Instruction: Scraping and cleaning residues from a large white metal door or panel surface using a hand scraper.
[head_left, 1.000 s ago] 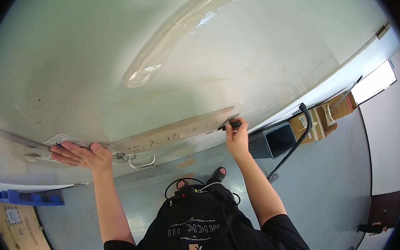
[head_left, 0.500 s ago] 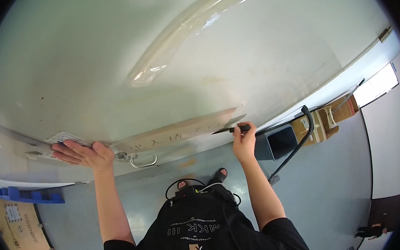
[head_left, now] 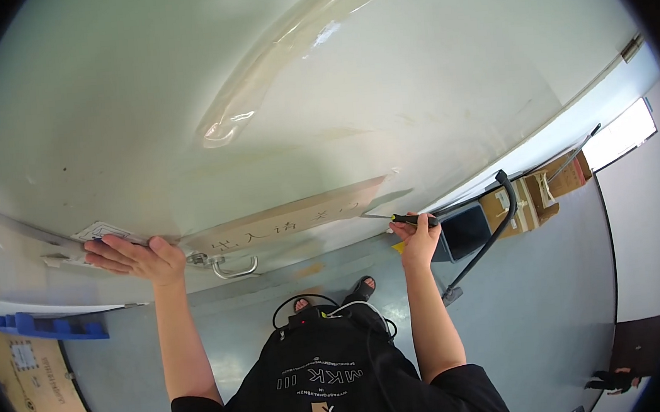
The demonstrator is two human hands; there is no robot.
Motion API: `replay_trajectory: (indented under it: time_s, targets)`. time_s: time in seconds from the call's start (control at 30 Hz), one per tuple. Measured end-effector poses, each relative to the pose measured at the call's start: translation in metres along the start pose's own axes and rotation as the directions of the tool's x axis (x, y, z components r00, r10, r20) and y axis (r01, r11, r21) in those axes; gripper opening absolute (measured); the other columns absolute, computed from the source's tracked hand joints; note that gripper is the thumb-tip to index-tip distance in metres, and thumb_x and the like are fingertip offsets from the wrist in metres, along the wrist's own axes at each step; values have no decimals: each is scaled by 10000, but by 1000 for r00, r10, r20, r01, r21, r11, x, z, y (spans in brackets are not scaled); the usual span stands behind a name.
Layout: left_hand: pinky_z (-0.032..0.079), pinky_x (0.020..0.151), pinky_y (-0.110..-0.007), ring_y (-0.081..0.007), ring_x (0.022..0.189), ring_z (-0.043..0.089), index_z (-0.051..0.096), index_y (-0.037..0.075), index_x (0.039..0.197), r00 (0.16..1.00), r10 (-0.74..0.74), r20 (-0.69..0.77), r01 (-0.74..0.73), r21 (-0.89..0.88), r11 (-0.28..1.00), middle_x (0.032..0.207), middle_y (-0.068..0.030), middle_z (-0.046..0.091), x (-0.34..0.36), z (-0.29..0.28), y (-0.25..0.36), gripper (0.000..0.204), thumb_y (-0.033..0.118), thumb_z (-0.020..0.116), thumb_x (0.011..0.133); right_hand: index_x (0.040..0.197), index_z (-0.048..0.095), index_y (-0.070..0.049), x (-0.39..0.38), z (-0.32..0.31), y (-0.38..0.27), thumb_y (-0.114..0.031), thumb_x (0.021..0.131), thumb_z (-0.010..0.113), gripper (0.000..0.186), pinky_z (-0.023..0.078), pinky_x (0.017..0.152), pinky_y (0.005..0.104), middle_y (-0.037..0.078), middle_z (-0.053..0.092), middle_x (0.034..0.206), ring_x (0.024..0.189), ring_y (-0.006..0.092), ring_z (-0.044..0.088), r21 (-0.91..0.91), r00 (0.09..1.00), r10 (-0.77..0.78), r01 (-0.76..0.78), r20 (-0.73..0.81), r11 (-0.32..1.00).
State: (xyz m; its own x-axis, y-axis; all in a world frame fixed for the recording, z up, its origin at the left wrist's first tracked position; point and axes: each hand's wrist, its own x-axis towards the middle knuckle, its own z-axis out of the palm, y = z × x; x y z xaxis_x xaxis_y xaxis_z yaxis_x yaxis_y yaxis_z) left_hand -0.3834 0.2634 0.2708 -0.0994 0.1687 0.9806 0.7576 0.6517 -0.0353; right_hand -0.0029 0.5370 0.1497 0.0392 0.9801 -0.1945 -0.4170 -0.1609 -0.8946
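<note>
A pale door (head_left: 324,129) fills the upper part of the head view, with a long paper sign (head_left: 292,215) bearing dark handwriting stuck low on it. My right hand (head_left: 418,242) grips a screwdriver (head_left: 412,220) by its black and yellow handle. Its thin metal shaft points left, and the tip is at or close to the sign's right end; contact cannot be made out. My left hand (head_left: 147,261) lies against the door with fingers stretched, partly over a small printed label (head_left: 101,230). Beside the left thumb is a metal door handle (head_left: 236,269).
A strip of clear film (head_left: 227,125) curves over the upper door. On the right stand a dark bin (head_left: 464,230), cardboard boxes (head_left: 520,208) and a black bent tube (head_left: 495,239). Lower left are a blue plastic piece (head_left: 52,325) and a cardboard carton (head_left: 38,384).
My right hand has shifted right and slightly down with the screwdriver, whose tip has moved a little right. My left hand stays nearly in place. The door appears slightly shifted left.
</note>
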Motion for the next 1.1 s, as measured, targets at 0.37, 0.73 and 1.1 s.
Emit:
replay_trajectory:
  time_s: [0.37, 0.73, 1.1]
  targets:
    - [4, 1260, -586, -455, 1587, 8, 161, -8, 1644, 1000, 10, 14, -10, 25, 1000, 1716, -256, 82, -2, 0, -3, 728, 447, 281, 1088, 1245, 351, -23, 7, 14, 7, -159, 1090, 505, 257, 671, 764, 464, 187, 602, 1146, 814, 288, 713, -146, 993, -20, 38, 118, 989]
    - [3, 1260, -587, -455, 1587, 17, 153, -6, 1646, 1000, 7, 18, -7, 8, 1000, 1715, -262, 79, -1, 0, -1, 727, 439, 286, 1087, 1221, 359, -4, 17, 4, 5, -170, 1084, 513, 265, 670, 711, 462, 199, 605, 1146, 787, 290, 710, -51, 992, 46, -40, 118, 998]
    - [3, 1259, -589, -459, 1586, 15, 151, -12, 1644, 1000, 7, 20, -7, 18, 1000, 1710, -274, 80, -1, 0, -1, 734, 451, 276, 1088, 1191, 411, -12, 4, 24, 8, -173, 1090, 503, 211, 658, 687, 455, 195, 623, 1119, 755, 286, 712, -93, 987, 10, 5, 157, 996]
